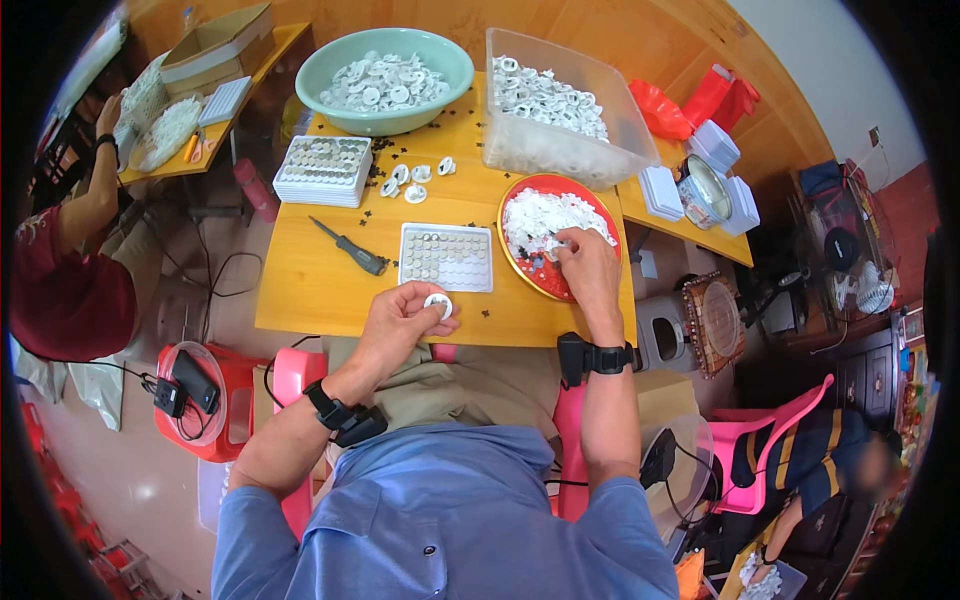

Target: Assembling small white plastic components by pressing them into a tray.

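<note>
the small white ring (437, 302) is pinched between the left hand (400, 322) fingertips over the table's near edge, while the right hand (587, 268), fingers closed on white pieces in the red plate (520, 190), should lift only one piece.

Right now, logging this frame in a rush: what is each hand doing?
Left hand: closed on a small white disc near the table edge.
Right hand: fingers pinched in the white pieces on the red plate.
</note>
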Demonstrator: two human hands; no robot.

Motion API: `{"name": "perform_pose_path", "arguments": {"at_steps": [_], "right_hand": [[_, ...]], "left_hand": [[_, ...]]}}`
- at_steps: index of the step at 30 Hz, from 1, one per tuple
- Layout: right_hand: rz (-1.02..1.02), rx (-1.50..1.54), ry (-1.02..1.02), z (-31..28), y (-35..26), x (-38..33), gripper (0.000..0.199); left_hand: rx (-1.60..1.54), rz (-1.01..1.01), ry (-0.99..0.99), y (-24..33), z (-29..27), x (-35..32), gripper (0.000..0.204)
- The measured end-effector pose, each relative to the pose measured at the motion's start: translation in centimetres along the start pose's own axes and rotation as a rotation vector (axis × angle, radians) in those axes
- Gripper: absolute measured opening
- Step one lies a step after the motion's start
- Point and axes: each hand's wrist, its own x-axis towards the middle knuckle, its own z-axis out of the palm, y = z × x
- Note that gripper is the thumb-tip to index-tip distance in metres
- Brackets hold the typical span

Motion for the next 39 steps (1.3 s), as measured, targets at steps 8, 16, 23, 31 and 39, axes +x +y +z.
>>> {"name": "perform_pose_path", "arguments": {"at_steps": [8, 16, 23, 31, 39], "right_hand": [[-0.026, 0.076, -0.022, 0.8, 0.2, 0.3, 0.014], [0.079, 0.753, -0.081, 1.5, 0.0, 0.2, 0.009], [0.021, 1.025, -0.258, 0.7, -5.2, -2.4, 0.016], [-0.077, 0.872, -0.432, 1.9, -9.0, -5.7, 0.012], [-0.226, 0.702, -0.341, 2.5, -9.1, -6.0, 0.012]], "left_hand": [[-0.149, -0.035, -0.029, -0.6, -0.3, 0.1, 0.025], [-0.177, -0.031, -0.039, -0.5, -0.6, 0.0, 0.027], [-0.399, -0.088, -0.085, 0.0, -0.8, 0.3, 0.031], [-0.416, -0.083, -0.165, 0.1, -0.9, 0.1, 0.034], [-0.413, -0.060, -0.136, -0.2, -0.9, 0.0, 0.034]]}}
